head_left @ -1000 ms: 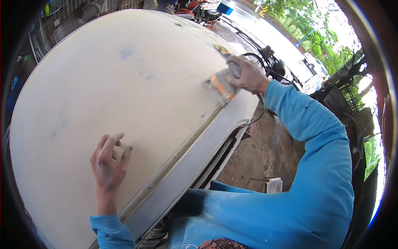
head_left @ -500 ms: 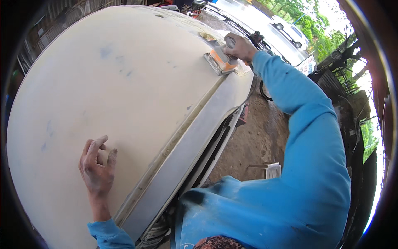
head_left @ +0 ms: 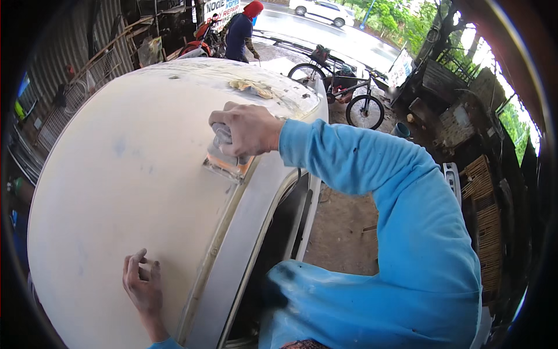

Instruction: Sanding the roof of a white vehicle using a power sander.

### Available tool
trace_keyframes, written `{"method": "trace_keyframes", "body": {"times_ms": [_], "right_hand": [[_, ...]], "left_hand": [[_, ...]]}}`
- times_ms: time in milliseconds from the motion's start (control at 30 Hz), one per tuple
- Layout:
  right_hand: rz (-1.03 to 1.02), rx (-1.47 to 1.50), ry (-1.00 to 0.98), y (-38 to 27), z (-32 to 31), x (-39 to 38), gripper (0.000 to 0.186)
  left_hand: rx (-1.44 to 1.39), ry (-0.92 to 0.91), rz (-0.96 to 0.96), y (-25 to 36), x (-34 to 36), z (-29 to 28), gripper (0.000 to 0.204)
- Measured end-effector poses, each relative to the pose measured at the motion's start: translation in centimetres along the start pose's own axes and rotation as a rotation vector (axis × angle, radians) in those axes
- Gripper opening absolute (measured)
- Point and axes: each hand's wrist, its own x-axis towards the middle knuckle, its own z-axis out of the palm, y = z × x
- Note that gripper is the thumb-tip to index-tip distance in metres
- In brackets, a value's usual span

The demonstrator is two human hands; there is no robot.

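A car roof [head_left: 104, 192] of matte cream, marked with faint bluish patches, fills much of the left and middle of the view. My right hand [head_left: 247, 128] grips the top of a grey and orange sander [head_left: 226, 164], whose pad lies on the roof beside the long channel [head_left: 209, 250] along its side edge. A dark cord shows below my wrist. My left hand [head_left: 142, 282] rests at the lower left of the roof, fingers bent and apart, holding nothing. Crumpled yellowish scraps [head_left: 250, 88] lie toward the roof's far end.
A person [head_left: 238, 35] in a red head covering stands beyond the roof near a red motorcycle [head_left: 195, 46]. Right of them are a bicycle [head_left: 363, 110], a bucket [head_left: 400, 129] and a woven screen [head_left: 482, 221]. Corrugated metal [head_left: 52, 64] lines the left; a road [head_left: 273, 20] runs behind.
My right hand has drawn the sander back toward me and leftward along the roof edge. The view has tilted up, bringing the person and whole bicycle into sight.
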Motion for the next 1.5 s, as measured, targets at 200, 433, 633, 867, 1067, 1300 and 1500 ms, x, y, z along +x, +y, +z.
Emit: {"method": "trace_keyframes", "body": {"times_ms": [200,433,633,867,1067,1300,1500], "right_hand": [[0.237,-0.137,0.006,8.2,-0.2,3.0,0.063],[0.399,-0.078,0.027,16.7,0.1,5.0,0.065],[0.339,-0.164,0.026,14.8,-0.5,5.3,0.066],[-0.074,-0.012,0.085,0.1,1.0,2.3,0.048],[-0.072,0.086,0.011,-4.7,0.3,0.8,0.047],[0.135,-0.014,0.0,4.0,-0.9,3.9,0.049],[0.411,-0.034,0.015,11.3,-1.3,4.5,0.058]], "left_hand": [[-0.053,0.042,0.095,-0.1,0.3,0.2,0.037],[-0.047,0.031,0.054,0.0,0.1,0.1,0.037],[0.019,0.079,0.162,-0.5,0.5,0.3,0.036],[0.0,0.016,0.024,0.3,0.4,-0.1,0.034],[-0.03,0.048,0.055,-0.5,0.0,0.0,0.034],[-0.037,0.042,0.117,-0.9,0.1,-0.3,0.033],[-0.025,0.028,0.105,-1.0,0.4,-0.2,0.032]]}}
